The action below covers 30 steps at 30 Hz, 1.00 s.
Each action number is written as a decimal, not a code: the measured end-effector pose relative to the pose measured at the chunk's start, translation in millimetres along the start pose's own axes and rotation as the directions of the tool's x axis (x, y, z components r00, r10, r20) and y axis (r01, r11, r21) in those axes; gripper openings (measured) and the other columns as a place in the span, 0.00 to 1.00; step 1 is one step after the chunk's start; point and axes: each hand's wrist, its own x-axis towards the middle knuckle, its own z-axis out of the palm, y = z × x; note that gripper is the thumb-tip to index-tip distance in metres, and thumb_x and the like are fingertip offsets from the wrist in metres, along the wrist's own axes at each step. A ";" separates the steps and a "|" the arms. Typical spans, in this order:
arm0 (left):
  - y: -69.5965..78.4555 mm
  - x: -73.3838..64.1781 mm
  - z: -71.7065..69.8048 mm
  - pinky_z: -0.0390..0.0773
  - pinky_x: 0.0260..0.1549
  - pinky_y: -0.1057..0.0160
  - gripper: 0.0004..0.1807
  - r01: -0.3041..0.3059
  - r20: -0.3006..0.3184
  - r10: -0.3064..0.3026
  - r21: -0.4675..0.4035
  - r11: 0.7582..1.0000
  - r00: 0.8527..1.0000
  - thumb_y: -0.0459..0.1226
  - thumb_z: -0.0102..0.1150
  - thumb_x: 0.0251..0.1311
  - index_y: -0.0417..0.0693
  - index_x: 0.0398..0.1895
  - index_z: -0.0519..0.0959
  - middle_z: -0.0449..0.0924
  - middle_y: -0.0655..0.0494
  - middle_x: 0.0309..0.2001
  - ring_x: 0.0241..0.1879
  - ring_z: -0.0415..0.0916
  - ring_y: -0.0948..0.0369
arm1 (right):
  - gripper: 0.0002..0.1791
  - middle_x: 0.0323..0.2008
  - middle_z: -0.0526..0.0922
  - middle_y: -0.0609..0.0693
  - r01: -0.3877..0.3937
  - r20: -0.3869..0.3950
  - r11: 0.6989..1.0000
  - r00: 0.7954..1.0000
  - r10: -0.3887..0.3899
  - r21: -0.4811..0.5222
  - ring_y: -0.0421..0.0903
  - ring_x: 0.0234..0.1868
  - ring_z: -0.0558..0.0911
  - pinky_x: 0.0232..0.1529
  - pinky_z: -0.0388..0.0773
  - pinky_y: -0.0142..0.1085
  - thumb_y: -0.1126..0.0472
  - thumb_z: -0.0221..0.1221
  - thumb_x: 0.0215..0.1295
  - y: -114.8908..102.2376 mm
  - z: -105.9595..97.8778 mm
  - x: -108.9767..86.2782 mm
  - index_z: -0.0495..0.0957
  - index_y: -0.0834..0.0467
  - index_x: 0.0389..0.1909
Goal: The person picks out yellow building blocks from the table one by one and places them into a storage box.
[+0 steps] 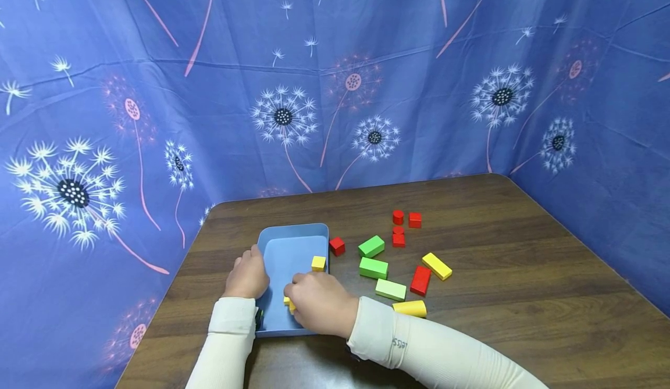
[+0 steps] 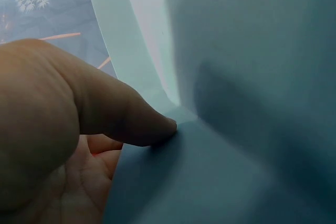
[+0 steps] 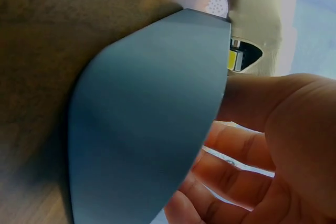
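Observation:
My left hand (image 1: 247,274) grips the left wall of a shallow blue tray (image 1: 277,232); in the left wrist view its thumb (image 2: 136,116) presses the inner side while the other fingers lie outside. Over the near right part of the tray, my right hand (image 1: 321,304) has curled fingers at small yellow blocks (image 1: 292,306), which it partly hides; it seems to pinch one. Another yellow block (image 1: 318,263) sits inside by the right wall. The right wrist view shows mainly the tray's outer wall (image 3: 147,114), with curled fingers (image 3: 231,177) behind it and no block visible.
Right of the tray, a red cube (image 1: 337,246) lies close to its wall. Farther right are several green blocks (image 1: 373,268), small red pieces (image 1: 398,217), a red block (image 1: 420,280), a yellow block (image 1: 437,266) and a yellow cylinder-like piece (image 1: 410,309). A blue curtain (image 1: 419,75) hangs behind the table.

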 end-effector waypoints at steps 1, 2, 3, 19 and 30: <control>0.1 0.3 0.0 0.76 0.57 0.33 0.36 -0.002 0.001 0.002 0.000 1.000 1.000 0.28 0.57 0.66 0.24 0.74 0.57 0.70 0.25 0.65 0.59 0.72 0.35 | 0.07 0.30 0.83 0.42 -0.001 -0.001 1.000 1.000 0.001 -0.007 0.37 0.26 0.79 0.26 0.80 0.31 0.54 0.72 0.58 0.0 0.5 -0.2 0.87 0.49 0.36; 0.4 0.3 -0.2 0.76 0.58 0.33 0.36 -0.001 0.001 0.001 -0.002 1.000 1.000 0.28 0.57 0.66 0.24 0.74 0.57 0.70 0.25 0.65 0.60 0.72 0.35 | 0.07 0.29 0.82 0.42 -0.001 -0.001 1.000 1.000 0.001 -0.013 0.37 0.25 0.79 0.25 0.79 0.31 0.54 0.72 0.58 0.1 0.7 -0.4 0.86 0.49 0.36; 0.8 0.1 -0.6 0.76 0.58 0.33 0.36 0.000 0.002 0.000 -0.004 1.000 1.000 0.28 0.57 0.66 0.24 0.74 0.57 0.70 0.25 0.65 0.60 0.72 0.35 | 0.07 0.29 0.82 0.42 -0.002 -0.002 1.000 1.000 0.002 -0.017 0.37 0.25 0.79 0.25 0.79 0.31 0.54 0.72 0.58 0.3 1.0 -0.4 0.86 0.49 0.36; 0.7 1.3 -1.2 0.77 0.56 0.34 0.35 -0.011 0.000 0.011 0.010 1.000 1.000 0.28 0.57 0.65 0.23 0.73 0.58 0.72 0.26 0.63 0.56 0.73 0.36 | 0.08 0.29 0.83 0.41 0.011 -0.017 0.999 1.000 -0.011 -0.031 0.39 0.25 0.80 0.23 0.78 0.34 0.53 0.72 0.55 1.1 4.6 -1.8 0.87 0.48 0.35; -0.1 1.1 0.5 0.76 0.58 0.33 0.37 -0.006 -0.005 0.006 0.003 1.000 1.000 0.28 0.58 0.64 0.23 0.74 0.57 0.70 0.25 0.65 0.59 0.72 0.34 | 0.08 0.28 0.83 0.41 0.017 0.005 0.999 1.000 -0.017 -0.042 0.41 0.25 0.80 0.22 0.78 0.37 0.53 0.73 0.53 -0.4 8.1 -2.8 0.87 0.47 0.34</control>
